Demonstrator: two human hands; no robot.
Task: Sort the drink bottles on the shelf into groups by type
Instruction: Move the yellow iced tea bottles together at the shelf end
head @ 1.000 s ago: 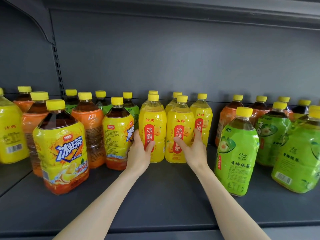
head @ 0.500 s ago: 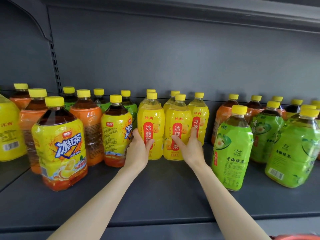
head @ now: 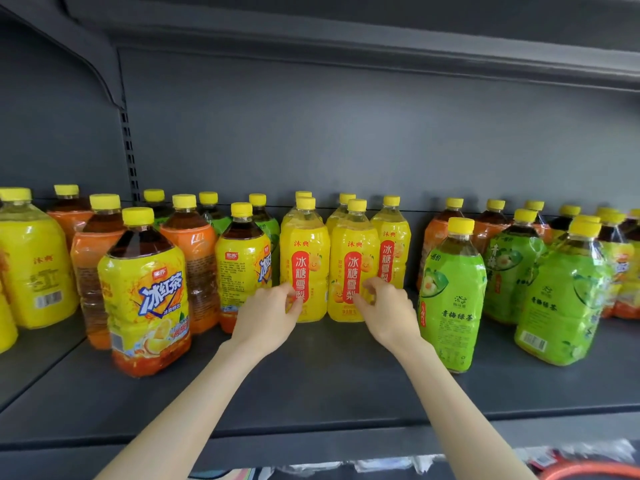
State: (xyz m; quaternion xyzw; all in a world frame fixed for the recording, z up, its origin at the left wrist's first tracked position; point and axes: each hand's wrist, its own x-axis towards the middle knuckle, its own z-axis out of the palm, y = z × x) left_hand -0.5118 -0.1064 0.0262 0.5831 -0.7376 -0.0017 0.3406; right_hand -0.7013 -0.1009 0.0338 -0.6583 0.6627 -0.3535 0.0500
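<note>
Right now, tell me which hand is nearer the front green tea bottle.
Right. The right hand sits just left of the front green tea bottle, fingers curled before a yellow pear-drink bottle. The left hand is farther left.

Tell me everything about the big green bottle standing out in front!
The green-label bottle is clear plastic with a yellow screw cap, dark tea showing at its shoulder, and a crinkly bright green wrap picturing a pale fruit. It stands upright on the grey shelf, ahead of the other green ones, beside the right hand; whether they touch is unclear.
</note>
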